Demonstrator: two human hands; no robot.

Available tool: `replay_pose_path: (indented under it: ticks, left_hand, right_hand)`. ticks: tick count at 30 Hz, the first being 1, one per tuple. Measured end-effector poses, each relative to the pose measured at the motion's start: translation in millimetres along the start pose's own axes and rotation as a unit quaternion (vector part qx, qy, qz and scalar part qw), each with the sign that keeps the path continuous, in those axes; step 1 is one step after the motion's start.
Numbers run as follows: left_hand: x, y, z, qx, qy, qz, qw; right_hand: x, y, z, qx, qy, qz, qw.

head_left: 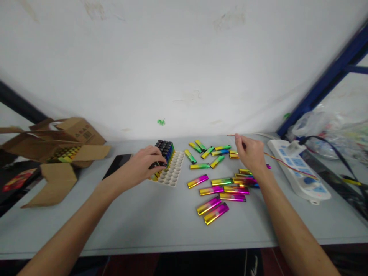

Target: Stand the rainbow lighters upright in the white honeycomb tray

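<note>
My left hand (146, 163) is closed over the near left part of a white tray (176, 170) with round hollows. Its fingers pinch the black end of a lighter-like stick (157, 164). Packed upright beyond it in the tray are several black-topped sticks (165, 147) with shiny blue-to-yellow sides. To the right, my right hand (250, 151) is raised above the table with fingers curled; what they hold, if anything, is hidden. A thin red-and-yellow wire (287, 164) runs behind this hand. Between the hands lie many loose shiny sticks, yellow-green (199, 166) and yellow-magenta (216, 213).
An open cardboard box (93, 152) with yellow-green sticks stands at the left. A flat black object (116, 165) lies beside my left forearm. On the right are a white power strip (299, 168) with a plug and cable, and plastic bags (319, 130). A wall rises behind the table.
</note>
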State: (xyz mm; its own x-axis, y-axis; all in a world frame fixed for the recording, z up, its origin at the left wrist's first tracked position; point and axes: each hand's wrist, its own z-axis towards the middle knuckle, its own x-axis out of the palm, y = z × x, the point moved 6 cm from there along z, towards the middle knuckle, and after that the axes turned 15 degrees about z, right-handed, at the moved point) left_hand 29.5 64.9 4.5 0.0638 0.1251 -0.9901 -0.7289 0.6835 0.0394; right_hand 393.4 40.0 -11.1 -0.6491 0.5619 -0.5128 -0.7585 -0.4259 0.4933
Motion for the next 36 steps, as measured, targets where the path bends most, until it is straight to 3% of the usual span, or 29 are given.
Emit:
replay_pose_path:
  ticks: [10,17,20,27,31,36]
  left_hand:
    - [0.7,7.2,-1.9,0.017,-0.006,0.01,1.0]
    - [-9.6,-30.9,3.6,0.021,-0.126,0.074,0.989]
    - [-3.0,-60.6,26.8,0.035,-0.148,0.043,0.987]
    - [49.8,-122.3,124.9,0.039,-0.065,0.019,0.997]
    - [65.2,-141.0,169.1,0.024,-0.038,0.039,0.998]
    - [78.3,-150.8,187.9,0.044,-0.024,0.026,0.998]
  right_hand:
    - [-5.2,-5.0,1.4,0.016,-0.016,-0.015,1.0]
    - [-7.2,-10.5,2.0,0.042,-0.023,-0.039,0.998]
    - [-9.9,-18.0,2.4,0.061,-0.028,-0.065,0.996]
    - [-17.7,-37.0,1.4,0.11,-0.045,-0.12,0.986]
    - [-23.3,-43.7,0.5,0.128,-0.059,-0.144,0.98]
    - [-28.7,-44.6,0.7,0.135,-0.067,-0.142,0.978]
